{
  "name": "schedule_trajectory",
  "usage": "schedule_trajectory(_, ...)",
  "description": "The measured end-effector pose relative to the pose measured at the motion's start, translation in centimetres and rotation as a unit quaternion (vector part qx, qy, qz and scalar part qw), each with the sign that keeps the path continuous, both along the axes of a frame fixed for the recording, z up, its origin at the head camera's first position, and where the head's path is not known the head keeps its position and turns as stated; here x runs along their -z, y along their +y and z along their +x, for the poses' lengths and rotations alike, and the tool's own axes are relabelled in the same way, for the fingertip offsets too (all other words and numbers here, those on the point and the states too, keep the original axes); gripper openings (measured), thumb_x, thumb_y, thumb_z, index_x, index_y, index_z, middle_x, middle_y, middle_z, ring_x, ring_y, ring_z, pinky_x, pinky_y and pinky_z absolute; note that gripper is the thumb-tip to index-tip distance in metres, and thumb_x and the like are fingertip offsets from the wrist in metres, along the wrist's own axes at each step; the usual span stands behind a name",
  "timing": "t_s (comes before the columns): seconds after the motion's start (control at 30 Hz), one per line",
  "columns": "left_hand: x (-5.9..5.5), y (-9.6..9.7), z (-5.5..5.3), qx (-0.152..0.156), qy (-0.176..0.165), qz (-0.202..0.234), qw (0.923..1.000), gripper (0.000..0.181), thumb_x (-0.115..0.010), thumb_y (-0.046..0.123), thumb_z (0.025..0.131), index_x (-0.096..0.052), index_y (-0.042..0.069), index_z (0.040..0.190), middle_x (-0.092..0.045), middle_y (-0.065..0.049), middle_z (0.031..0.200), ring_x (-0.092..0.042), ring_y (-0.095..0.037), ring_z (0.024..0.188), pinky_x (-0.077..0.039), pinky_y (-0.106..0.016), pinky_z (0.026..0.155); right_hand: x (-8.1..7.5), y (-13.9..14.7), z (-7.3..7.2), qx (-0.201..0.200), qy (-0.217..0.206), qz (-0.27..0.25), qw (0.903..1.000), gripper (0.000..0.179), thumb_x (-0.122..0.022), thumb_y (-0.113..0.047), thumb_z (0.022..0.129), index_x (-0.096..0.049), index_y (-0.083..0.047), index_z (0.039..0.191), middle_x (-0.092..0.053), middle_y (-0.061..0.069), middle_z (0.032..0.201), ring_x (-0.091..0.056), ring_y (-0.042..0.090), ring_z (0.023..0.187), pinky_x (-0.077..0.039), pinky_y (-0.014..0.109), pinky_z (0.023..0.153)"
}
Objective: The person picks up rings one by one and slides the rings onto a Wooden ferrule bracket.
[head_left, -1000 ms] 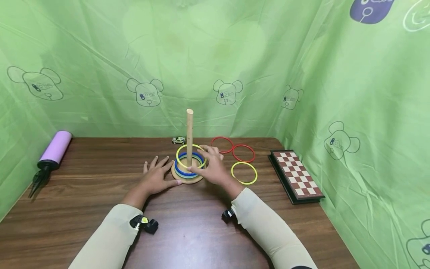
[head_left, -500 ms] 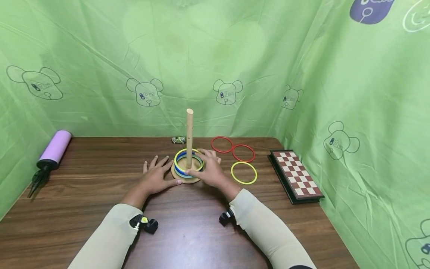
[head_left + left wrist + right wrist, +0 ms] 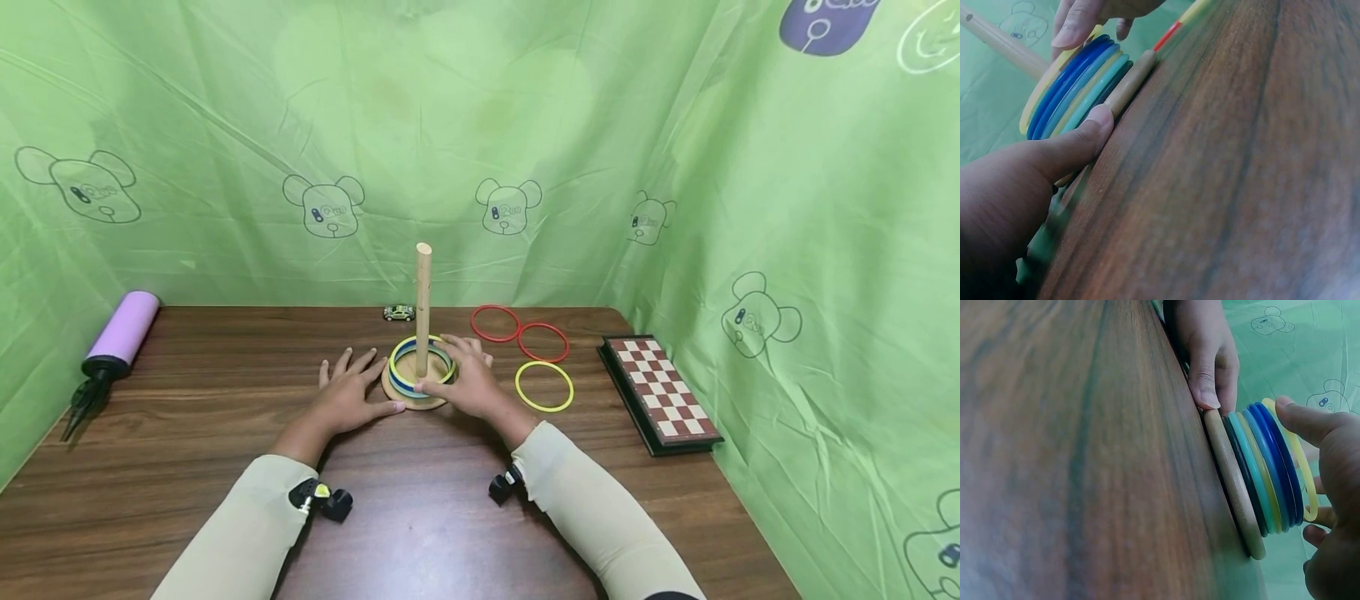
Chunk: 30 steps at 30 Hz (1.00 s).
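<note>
A wooden post (image 3: 423, 308) stands upright on a round wooden base (image 3: 1235, 481). Around it lies a stack of rings, with dark, teal, yellow and blue ones (image 3: 1272, 459) visible from the side. On top sits a yellow ring (image 3: 1312, 500), slightly tilted and a little apart from the blue ring on one side. My right hand (image 3: 474, 385) pinches this yellow ring, thumb at the near side and fingers at the far right. My left hand (image 3: 348, 402) rests at the left of the base, fingers spread, thumb touching its edge in both wrist views.
To the right lie two red rings (image 3: 520, 333) and another yellow ring (image 3: 519, 392). Farther right is a checkered board (image 3: 663, 387) with a dark case. A toy car (image 3: 399, 312) stands behind the post; a purple hand pump (image 3: 123, 329) lies far left. Green cloth (image 3: 420, 125) hangs behind.
My right hand has lowered the yellow ring along the post onto the stack, where it now lies flatter. Over the last half second it sinks only slightly. My left hand keeps its place.
</note>
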State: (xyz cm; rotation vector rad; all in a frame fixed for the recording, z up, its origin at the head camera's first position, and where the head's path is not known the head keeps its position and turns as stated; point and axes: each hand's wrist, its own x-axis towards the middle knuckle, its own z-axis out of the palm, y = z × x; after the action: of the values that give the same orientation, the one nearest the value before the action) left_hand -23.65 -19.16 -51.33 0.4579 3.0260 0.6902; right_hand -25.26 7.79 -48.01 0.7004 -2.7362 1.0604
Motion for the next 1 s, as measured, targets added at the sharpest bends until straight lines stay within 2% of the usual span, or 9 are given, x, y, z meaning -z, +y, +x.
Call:
schedule_trajectory(0.57,0.12,-0.07,-0.01,0.001,0.005,0.0,1.0,0.106,-0.071,0.081,0.088,-0.047,0.013,0.167,-0.033,-0.018,0.179,-0.013,-0.057,0.167,-0.002,-0.085,0.127,0.21,0.14,-0.09,-0.015,-0.017,0.001,0.9997,0.089,-0.095,-0.047,0.084,-0.06,-0.009,0.156,-0.049,0.012,0.17,-0.043,0.034,0.153,-0.033,0.064,0.115)
schedule_trajectory(1.0,-0.05,-0.01,0.01,0.0,0.002,-0.001,1.0,0.108,-0.071,0.082,0.088,-0.046,0.013,0.167,-0.033,-0.019,0.179,-0.012,-0.057,0.167,-0.001,-0.085,0.126,-0.49,0.52,-0.03,-0.024,0.005,-0.012,0.9996,0.089,-0.098,-0.044,0.081,-0.061,-0.014,0.156,-0.042,0.014,0.174,-0.037,0.036,0.16,-0.032,0.062,0.112)
